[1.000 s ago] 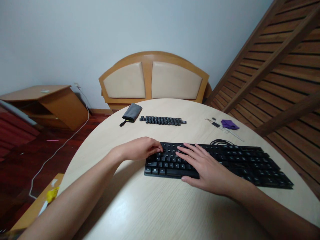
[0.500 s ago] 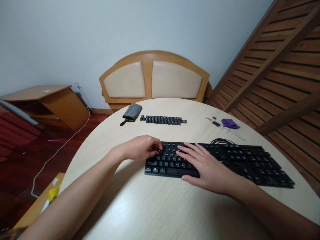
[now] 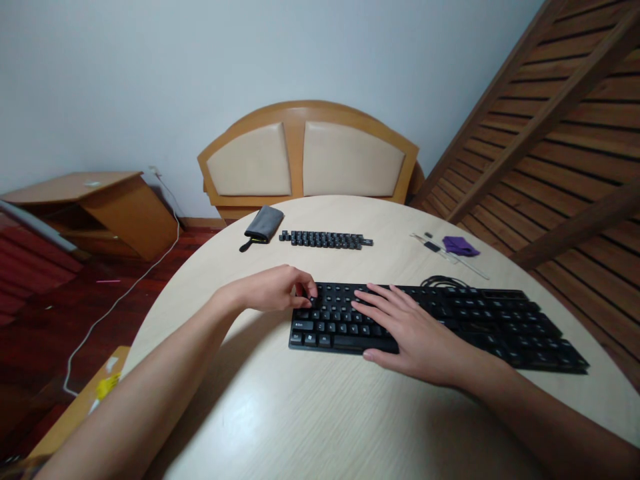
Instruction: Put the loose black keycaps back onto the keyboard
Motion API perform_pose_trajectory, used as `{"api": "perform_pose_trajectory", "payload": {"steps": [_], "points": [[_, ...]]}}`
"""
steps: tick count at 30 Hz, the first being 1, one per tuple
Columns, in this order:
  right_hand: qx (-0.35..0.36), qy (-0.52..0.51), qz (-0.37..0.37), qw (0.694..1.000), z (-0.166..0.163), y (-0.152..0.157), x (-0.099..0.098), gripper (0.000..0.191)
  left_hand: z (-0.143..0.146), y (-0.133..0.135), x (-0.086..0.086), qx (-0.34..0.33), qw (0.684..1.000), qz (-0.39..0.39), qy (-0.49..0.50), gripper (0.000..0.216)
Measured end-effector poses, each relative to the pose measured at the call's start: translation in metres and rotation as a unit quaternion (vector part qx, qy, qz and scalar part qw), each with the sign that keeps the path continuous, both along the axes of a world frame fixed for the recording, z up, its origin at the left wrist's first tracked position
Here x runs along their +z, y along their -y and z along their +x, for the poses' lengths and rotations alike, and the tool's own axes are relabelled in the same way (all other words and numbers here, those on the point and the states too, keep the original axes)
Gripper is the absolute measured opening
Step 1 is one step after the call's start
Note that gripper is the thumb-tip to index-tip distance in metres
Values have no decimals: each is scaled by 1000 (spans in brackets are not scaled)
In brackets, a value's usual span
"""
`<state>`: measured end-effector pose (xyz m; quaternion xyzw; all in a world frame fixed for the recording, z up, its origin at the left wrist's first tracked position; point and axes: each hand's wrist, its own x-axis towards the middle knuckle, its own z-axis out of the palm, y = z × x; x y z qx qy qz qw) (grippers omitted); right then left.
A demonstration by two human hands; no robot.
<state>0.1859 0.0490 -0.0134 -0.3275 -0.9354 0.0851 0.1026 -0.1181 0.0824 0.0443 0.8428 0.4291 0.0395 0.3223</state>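
A black keyboard [image 3: 345, 341] lies across the table in front of me. Its lower left rows carry keycaps; the upper rows show small bare switch stems. Thumb and fingers of my left hand [image 3: 274, 287] pinch a small black keycap [image 3: 313, 301] at the keyboard's left end; I cannot tell whether it sits on its switch. My right hand [image 3: 407, 327] lies flat over the middle keys with fingers spread. Beyond the keyboard, loose black keycaps [image 3: 327, 239] stand in close rows on the table.
A grey pouch [image 3: 265, 223] lies left of the loose keycaps. To the far right are a purple cloth [image 3: 460, 246] and a thin white tool [image 3: 467, 265]. The keyboard's coiled cable [image 3: 443, 281] sits behind it. A padded headboard [image 3: 307, 150] stands past the round table [image 3: 280, 407].
My left hand has shifted slightly left and up along the keyboard's left end, and a keycap now shows at its fingertips. My right hand has stayed in place.
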Motion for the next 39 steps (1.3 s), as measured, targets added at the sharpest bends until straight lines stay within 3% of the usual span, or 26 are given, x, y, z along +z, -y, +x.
{"api": "perform_pose_trajectory", "payload": {"steps": [18,31,39], "points": [[-2,-1,4,1000,0,0,-1,65,4,1,-3,29,999,-34,-18,23],[3,1,16,1000,-1,-1,-1,65,10,7,-8,-4,989,115,-93,14],[-2,8,12,1000,-1,0,-1,65,5,6,-10,-2,991,107,-77,15]]}}
